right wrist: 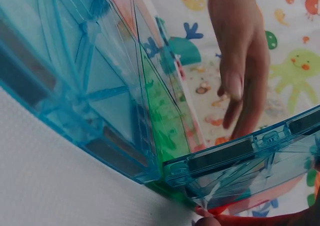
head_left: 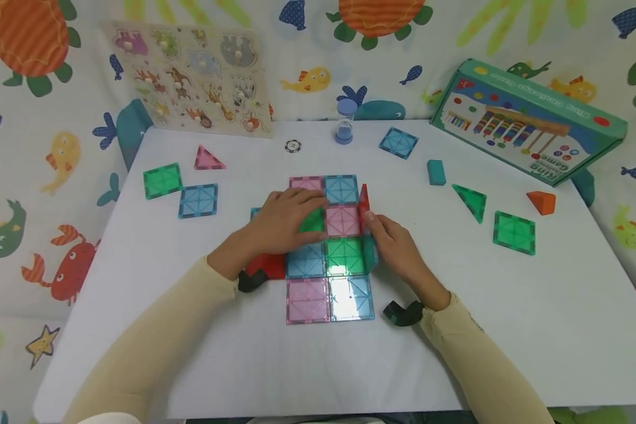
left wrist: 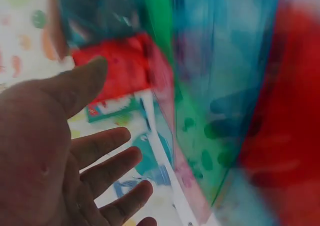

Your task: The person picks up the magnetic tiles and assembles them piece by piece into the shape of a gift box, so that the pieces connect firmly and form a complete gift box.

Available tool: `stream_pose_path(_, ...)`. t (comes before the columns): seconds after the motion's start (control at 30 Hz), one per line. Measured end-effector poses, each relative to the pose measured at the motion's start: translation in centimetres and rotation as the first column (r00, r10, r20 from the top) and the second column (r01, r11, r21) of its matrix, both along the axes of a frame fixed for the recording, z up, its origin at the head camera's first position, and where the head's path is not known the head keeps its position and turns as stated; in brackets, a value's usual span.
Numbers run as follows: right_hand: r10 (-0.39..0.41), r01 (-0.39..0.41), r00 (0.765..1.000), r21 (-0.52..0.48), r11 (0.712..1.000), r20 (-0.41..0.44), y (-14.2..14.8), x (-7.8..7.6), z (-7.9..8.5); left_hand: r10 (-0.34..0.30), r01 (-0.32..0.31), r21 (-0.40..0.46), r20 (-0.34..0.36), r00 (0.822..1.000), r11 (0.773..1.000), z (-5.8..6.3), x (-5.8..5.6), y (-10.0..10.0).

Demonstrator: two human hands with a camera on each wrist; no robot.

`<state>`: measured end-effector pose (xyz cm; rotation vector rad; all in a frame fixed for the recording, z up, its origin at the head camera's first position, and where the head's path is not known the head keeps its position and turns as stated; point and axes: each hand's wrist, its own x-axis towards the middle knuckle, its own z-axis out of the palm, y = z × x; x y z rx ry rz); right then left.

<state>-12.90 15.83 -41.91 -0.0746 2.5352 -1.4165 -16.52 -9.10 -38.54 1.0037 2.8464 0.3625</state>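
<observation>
White table (head_left: pixel 429 365) against a sea-animal cloth (head_left: pixel 188 12); at its far right stands a green box (head_left: pixel 527 121), contents hidden. Translucent pink, blue and green tiles (head_left: pixel 344 256) lie flat mid-table, with a red tile (head_left: pixel 364 197) and a blue tile (head_left: pixel 370 254) upright along their right edge. Above them the left hand (head_left: pixel 286 221) spreads its fingers apart, gripping nothing; the right hand (head_left: pixel 400 244) touches the upright red tile, whether pinching I cannot tell.

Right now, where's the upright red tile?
Head view, right of centre: the red tile stands between a flat pink tile and the right hand, beyond the upright blue tile.
</observation>
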Motion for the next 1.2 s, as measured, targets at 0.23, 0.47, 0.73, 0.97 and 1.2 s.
stream_pose_path(0.23, -0.008, 0.008, 1.000, 0.001, 1.000, -0.015, -0.9, 0.4, -1.0, 0.122, -0.115, -0.183, 0.027, 0.992, 0.976, -1.9, -5.8, 1.3)
stream_pose_path(0.47, 0.007, -0.007, 0.999, 0.009, 1.000, -0.035, -1.5, 0.6, -1.4, 0.228, -0.210, -0.218, 0.063, 0.972, 0.953, -2.5, -7.2, 1.5)
stream_pose_path(0.73, 0.002, -0.001, 0.997, 0.011, 1.000, -0.074, -1.1, 0.3, -1.0, 0.256, -0.253, -0.042, 0.086, 0.963, 0.966, -1.2, -7.6, 1.8)
stream_pose_path(0.97, -0.007, 0.009, 0.997, 0.023, 1.000, -0.083, -0.4, 0.1, -0.7, 0.199, -0.223, 0.143, 0.167, 0.966, 0.964, 1.4, -7.3, 1.6)
stream_pose_path(1.2, -0.011, 0.014, 0.996, 0.033, 0.999, -0.086, 0.3, -0.1, -0.6, 0.150, -0.183, 0.170, 0.186, 0.971, 0.968, 2.3, -6.8, 2.3)
